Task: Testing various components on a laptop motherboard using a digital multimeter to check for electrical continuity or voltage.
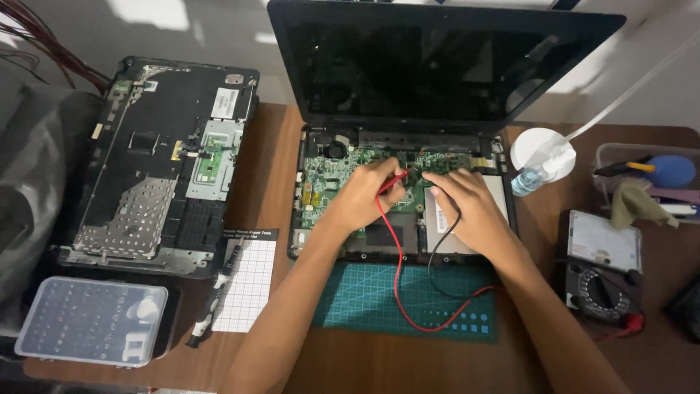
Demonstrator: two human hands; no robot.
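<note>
Here, my left hand [364,195] pinched the red probe [392,179] and my right hand [470,208] gripped the black probe [440,191], both tips on the green motherboard [328,171] inside the open laptop [408,146]. Well right of my fingers, a clear tray [609,157] held a blue blower [669,171] and a cloth [633,204].

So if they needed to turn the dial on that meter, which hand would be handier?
Probably the right hand. The meter lies on that side, just past its forearm. The left hand would have to cross over. Both hold probes on the board, though, so one must be set down.
</note>
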